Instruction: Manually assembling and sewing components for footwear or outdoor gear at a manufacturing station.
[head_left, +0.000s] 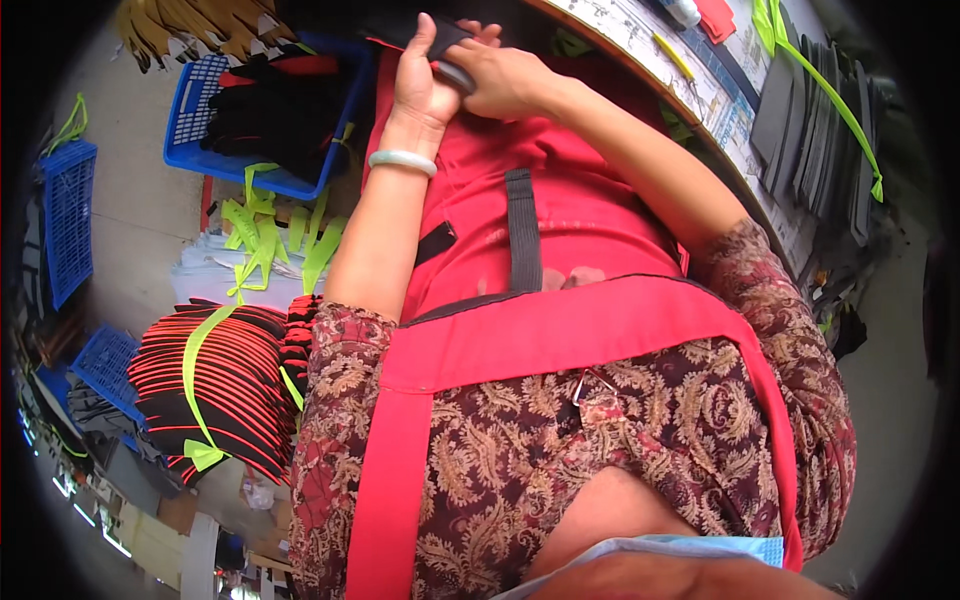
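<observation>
At the top centre my hands meet over my lap, in front of the red apron point(600, 190). My left hand point(422, 88) is palm up with its thumb raised, and its fingers curl behind a black fabric piece point(440, 32) with a red edge. A pale green bangle point(402, 161) circles that wrist. Close against it, my right hand point(508, 82) has its fingers bent round a small dark grey object point(456, 77), smooth and rounded; its kind cannot be made out. The right fingertips touch the fabric, and part of the piece is hidden by the hands.
A blue crate point(180, 150) with black and red pieces stands to my left. Below it is a tied stack of black and red pieces point(210, 390). On my right, a worktable point(640, 35) carries a yellow pen point(673, 55) and tied grey strips point(825, 140). Brown gloves point(205, 25) lie far left.
</observation>
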